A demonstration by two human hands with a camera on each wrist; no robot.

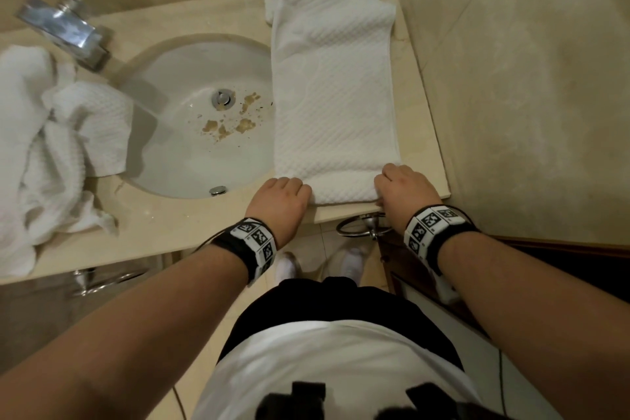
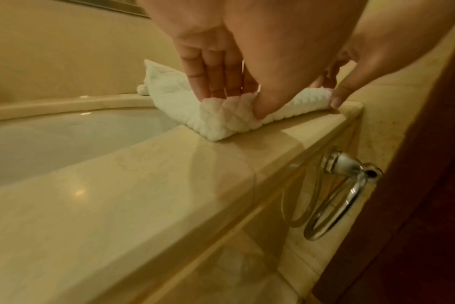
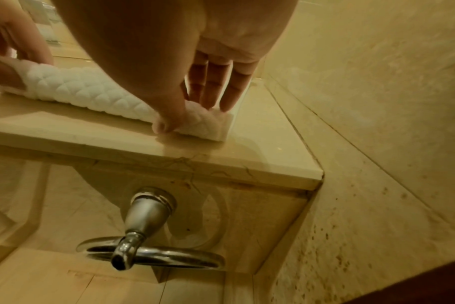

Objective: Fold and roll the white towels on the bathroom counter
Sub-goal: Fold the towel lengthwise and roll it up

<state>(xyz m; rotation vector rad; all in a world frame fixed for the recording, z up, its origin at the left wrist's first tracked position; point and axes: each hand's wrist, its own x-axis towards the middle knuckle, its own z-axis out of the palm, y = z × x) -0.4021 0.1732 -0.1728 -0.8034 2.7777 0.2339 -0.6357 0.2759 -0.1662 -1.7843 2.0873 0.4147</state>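
A long folded white towel (image 1: 332, 95) lies on the beige counter (image 1: 419, 133) to the right of the sink, stretching from the back wall to the front edge. My left hand (image 1: 300, 189) pinches its near left corner, fingers on top and thumb against the front fold, as the left wrist view shows (image 2: 237, 105). My right hand (image 1: 385, 187) pinches the near right corner (image 3: 189, 116) the same way. The near end of the towel (image 2: 221, 123) is lifted slightly into a thick fold between both hands.
A heap of crumpled white towels (image 1: 44, 147) covers the counter left of the sink (image 1: 191, 164), with a chrome faucet (image 1: 64, 31) behind it. A chrome towel ring (image 1: 364, 227) hangs below the counter's front edge. A wall (image 1: 511, 78) closes the right side.
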